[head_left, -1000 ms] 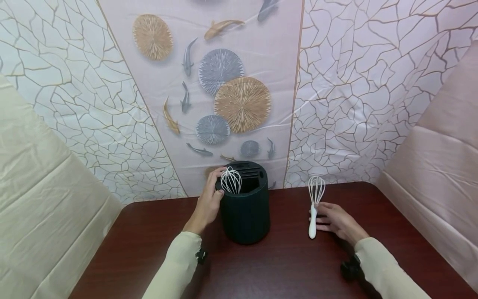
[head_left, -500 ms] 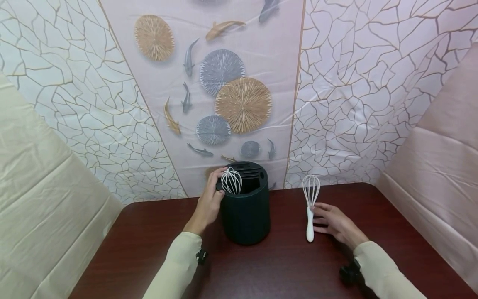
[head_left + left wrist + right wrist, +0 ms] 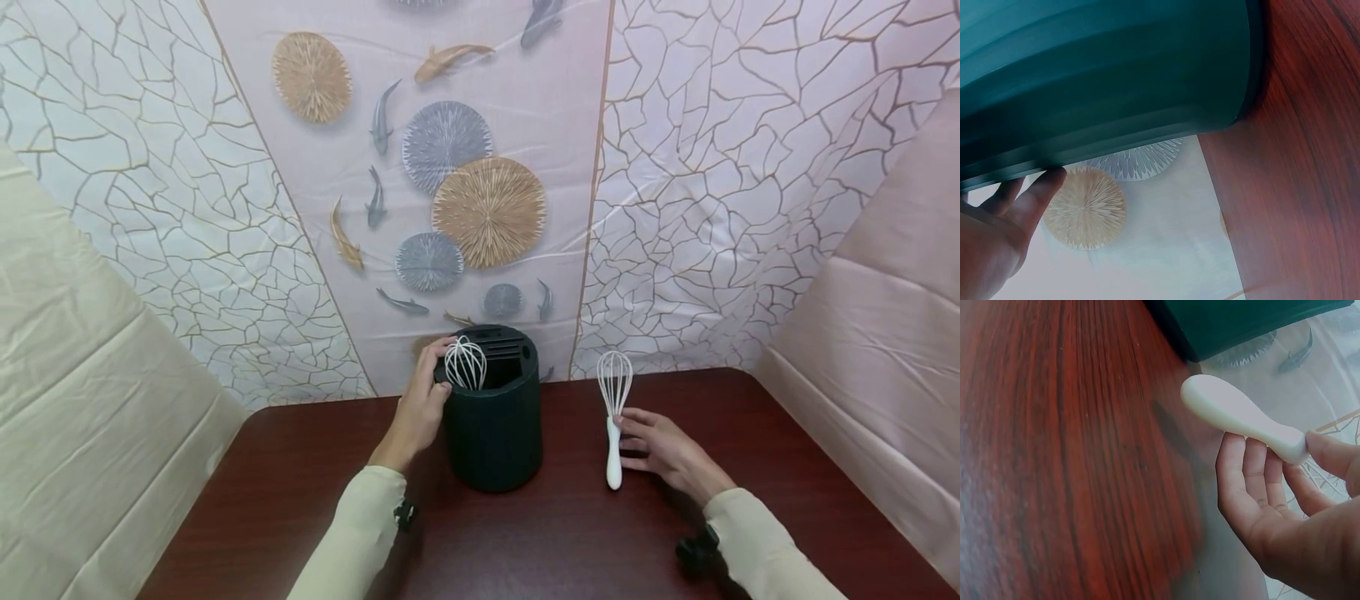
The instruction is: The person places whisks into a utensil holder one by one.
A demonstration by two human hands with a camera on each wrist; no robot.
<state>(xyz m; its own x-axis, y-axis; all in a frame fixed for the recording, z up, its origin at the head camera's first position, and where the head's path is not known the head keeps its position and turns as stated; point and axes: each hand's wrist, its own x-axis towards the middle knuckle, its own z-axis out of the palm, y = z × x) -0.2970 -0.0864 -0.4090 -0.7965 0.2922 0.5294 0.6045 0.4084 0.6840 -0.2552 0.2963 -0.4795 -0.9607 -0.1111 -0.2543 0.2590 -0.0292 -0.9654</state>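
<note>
In the head view a dark green utensil holder (image 3: 495,442) stands upright on the table, with slots along the back of its top. The wire head of one white whisk (image 3: 465,364) pokes out of its left side; that whisk's handle is hidden inside. My left hand (image 3: 417,404) grips the holder's left rim, thumb in front and fingers round the back. To the right of the holder, my right hand (image 3: 667,446) pinches a second white whisk (image 3: 614,450) where handle meets wires. Its wires point up and away, and the handle (image 3: 1229,406) hangs above the table in the right wrist view.
The dark red wooden table (image 3: 525,550) ends at a patterned cloth backdrop (image 3: 675,208) close behind the holder. Padded cream panels (image 3: 75,417) rise on the left and pinkish ones (image 3: 885,375) on the right. A black wrist device (image 3: 697,554) sits by the right sleeve.
My right hand has shifted slightly left with the whisk, bringing it nearer to the holder. The whisk's wire end now leans a little left. My left hand and the holder stay in place.
</note>
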